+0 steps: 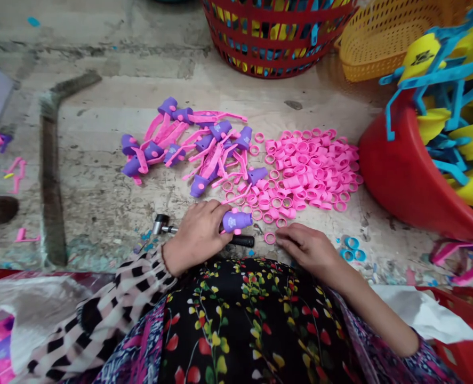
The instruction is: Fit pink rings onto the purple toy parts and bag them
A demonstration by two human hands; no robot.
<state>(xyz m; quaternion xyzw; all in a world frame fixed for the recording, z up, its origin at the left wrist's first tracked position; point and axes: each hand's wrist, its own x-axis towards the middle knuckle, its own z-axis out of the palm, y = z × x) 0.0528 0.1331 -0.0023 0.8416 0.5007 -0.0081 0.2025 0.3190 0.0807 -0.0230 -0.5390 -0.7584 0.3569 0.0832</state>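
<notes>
My left hand (200, 232) is closed around a purple plastic cone with pink side knobs (238, 221), its narrow end pointing right. Just to its right, my right hand (310, 246) has thumb and finger pinched at the edge of a pink ring (269, 238). A big heap of pink rings (312, 165) lies beyond my right hand. Ahead of my left hand sits a loose pile of purple cones with pink arms (212, 144). A small hammer with a black handle (242, 241) lies partly under my left hand.
A red tub (396, 165) of yellow and blue parts stands at right. Behind are a red basket (268, 50) and a yellow basket (372, 58). A bent metal bar (51, 176) lies at left. Several blue rings (352, 249) rest near my right forearm.
</notes>
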